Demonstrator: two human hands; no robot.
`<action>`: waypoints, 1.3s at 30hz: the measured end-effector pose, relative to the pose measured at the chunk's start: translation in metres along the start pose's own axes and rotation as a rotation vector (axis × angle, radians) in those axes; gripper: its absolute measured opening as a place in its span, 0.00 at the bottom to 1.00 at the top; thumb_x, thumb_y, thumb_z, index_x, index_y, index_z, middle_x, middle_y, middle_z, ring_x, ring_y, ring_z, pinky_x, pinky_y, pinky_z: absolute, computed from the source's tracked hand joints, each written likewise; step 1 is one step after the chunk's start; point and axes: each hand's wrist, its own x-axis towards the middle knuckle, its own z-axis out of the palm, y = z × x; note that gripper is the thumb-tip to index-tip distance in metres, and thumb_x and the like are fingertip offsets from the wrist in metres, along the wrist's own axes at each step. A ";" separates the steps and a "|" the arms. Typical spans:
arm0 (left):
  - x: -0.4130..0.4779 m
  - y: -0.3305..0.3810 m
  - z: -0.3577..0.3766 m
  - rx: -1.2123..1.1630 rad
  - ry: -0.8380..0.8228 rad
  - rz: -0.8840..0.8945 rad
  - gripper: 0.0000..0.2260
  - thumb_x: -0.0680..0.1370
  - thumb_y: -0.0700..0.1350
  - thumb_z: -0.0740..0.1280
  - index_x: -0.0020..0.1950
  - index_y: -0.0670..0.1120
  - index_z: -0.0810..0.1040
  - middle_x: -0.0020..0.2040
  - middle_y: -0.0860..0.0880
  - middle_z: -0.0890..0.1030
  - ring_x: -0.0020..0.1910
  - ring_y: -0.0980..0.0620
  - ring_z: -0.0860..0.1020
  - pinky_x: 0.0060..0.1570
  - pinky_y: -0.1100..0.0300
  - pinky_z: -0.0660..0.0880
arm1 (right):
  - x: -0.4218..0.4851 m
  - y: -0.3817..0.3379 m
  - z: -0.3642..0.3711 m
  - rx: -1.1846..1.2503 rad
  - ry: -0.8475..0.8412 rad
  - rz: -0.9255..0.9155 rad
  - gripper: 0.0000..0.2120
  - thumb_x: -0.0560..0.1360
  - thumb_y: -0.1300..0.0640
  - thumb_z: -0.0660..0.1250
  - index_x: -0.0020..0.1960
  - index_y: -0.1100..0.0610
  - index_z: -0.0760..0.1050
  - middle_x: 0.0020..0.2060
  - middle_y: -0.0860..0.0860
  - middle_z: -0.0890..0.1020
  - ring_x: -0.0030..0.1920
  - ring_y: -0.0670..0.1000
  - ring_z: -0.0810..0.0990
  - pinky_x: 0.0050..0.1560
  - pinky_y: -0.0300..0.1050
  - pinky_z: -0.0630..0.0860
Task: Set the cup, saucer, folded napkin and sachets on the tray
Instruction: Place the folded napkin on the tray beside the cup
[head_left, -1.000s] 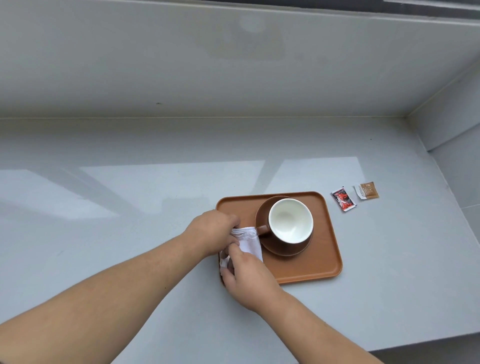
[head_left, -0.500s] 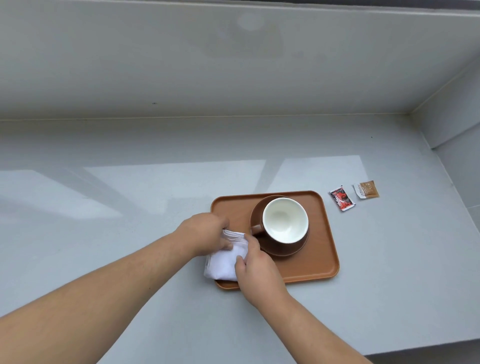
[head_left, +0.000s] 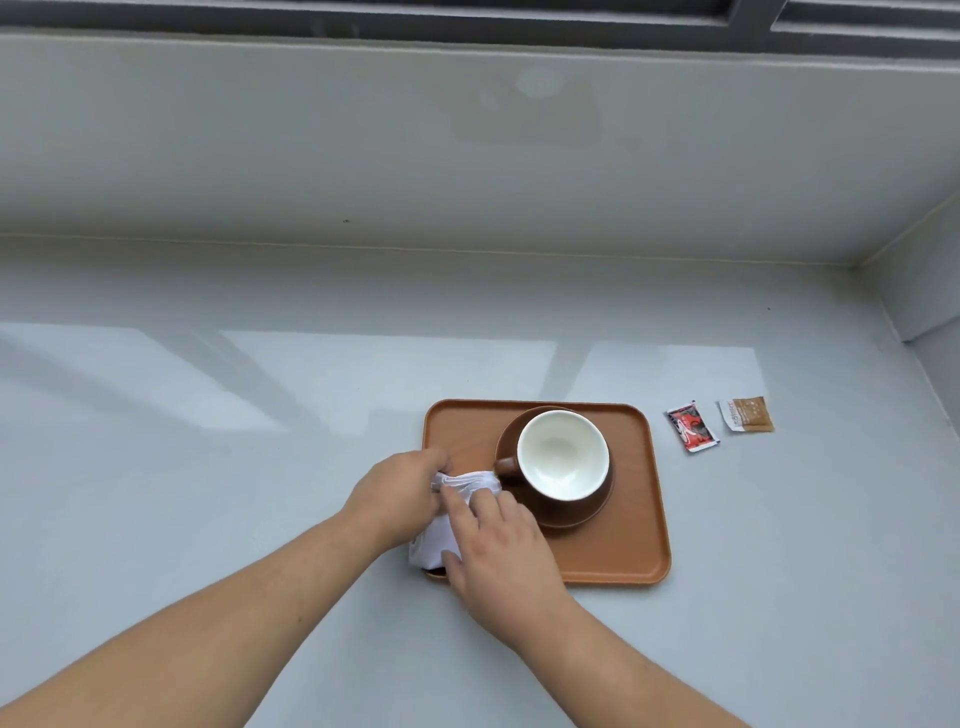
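Note:
A brown cup (head_left: 563, 454) with a white inside stands on a brown saucer (head_left: 571, 512) on the orange tray (head_left: 644, 499). A white napkin (head_left: 436, 540) lies at the tray's left edge, partly over the rim. My left hand (head_left: 397, 488) pinches its far end beside the cup handle. My right hand (head_left: 498, 545) presses flat on the napkin and hides most of it. A red sachet (head_left: 692, 426) and a brown sachet (head_left: 748, 414) lie on the counter to the right of the tray.
The grey counter (head_left: 208, 467) runs to a low wall at the back and a side wall (head_left: 930, 291) on the right. Its front edge is near the bottom right of the view.
The napkin's loose lower part is now mostly covered by my right hand, which has spread flatter over it. My left hand keeps its pinch near the cup handle.

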 end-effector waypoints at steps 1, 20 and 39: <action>0.000 0.001 0.001 -0.003 0.005 0.001 0.05 0.74 0.50 0.66 0.44 0.58 0.70 0.39 0.54 0.78 0.40 0.49 0.76 0.33 0.57 0.69 | 0.001 0.002 -0.001 0.011 -0.005 -0.038 0.31 0.73 0.46 0.66 0.74 0.53 0.68 0.52 0.52 0.77 0.49 0.56 0.74 0.45 0.50 0.76; 0.006 -0.028 -0.011 0.108 -0.030 0.336 0.10 0.77 0.51 0.66 0.58 0.56 0.73 0.59 0.55 0.72 0.47 0.52 0.74 0.40 0.58 0.71 | 0.008 -0.020 -0.001 0.034 -0.151 -0.027 0.18 0.77 0.51 0.61 0.65 0.53 0.72 0.57 0.48 0.76 0.51 0.55 0.73 0.53 0.53 0.76; 0.002 -0.028 -0.003 0.299 -0.093 0.313 0.37 0.60 0.73 0.68 0.65 0.59 0.69 0.58 0.56 0.68 0.53 0.52 0.71 0.47 0.56 0.73 | 0.002 -0.003 0.001 0.039 -0.163 0.130 0.27 0.75 0.58 0.59 0.75 0.60 0.69 0.73 0.58 0.72 0.70 0.58 0.73 0.67 0.48 0.74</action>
